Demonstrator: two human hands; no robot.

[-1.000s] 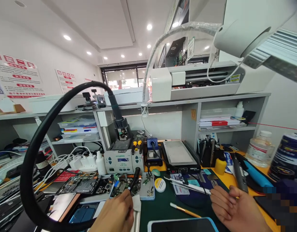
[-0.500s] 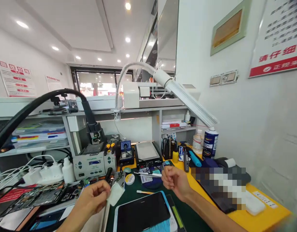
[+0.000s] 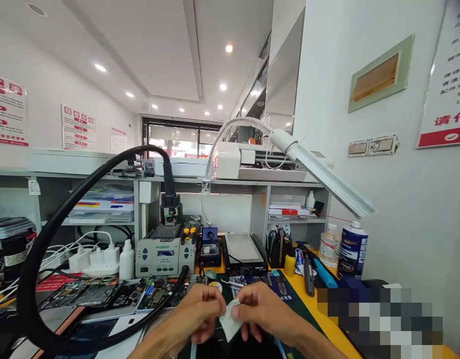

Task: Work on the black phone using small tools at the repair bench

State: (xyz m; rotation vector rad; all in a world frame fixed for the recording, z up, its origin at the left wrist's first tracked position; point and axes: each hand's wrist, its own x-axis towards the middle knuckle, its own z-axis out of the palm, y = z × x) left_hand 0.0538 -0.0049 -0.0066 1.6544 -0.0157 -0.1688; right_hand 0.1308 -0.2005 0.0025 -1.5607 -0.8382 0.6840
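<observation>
A small, pale wipe (image 3: pixel 230 324) hangs between my two hands, its lower corner pointing down. My left hand (image 3: pixel 202 311) pinches it at the left edge with bent fingers. From the other side, my right hand (image 3: pixel 263 309) grips it, the thumb lying across its face. Directly below is a dark-screened device (image 3: pixel 235 349) with a light blue edge, largely covered by my hands and cut off by the bottom of the view. Behind my fingers, a white-handled tool (image 3: pixel 232 283) and a small round tub show in part.
A thick black hose (image 3: pixel 28 279) loops across the left side from a grey hot-air station (image 3: pixel 166 257). Circuit boards (image 3: pixel 83 294) lie at left. A flat heating plate (image 3: pixel 242 249) stands behind the green mat (image 3: pixel 302 309). Bottles and a blue spray can (image 3: pixel 352 252) stand at right.
My right hand has come in from the right and taken hold of the wipe alongside my left, which has moved right over the device. The view has turned left and tilted up.
</observation>
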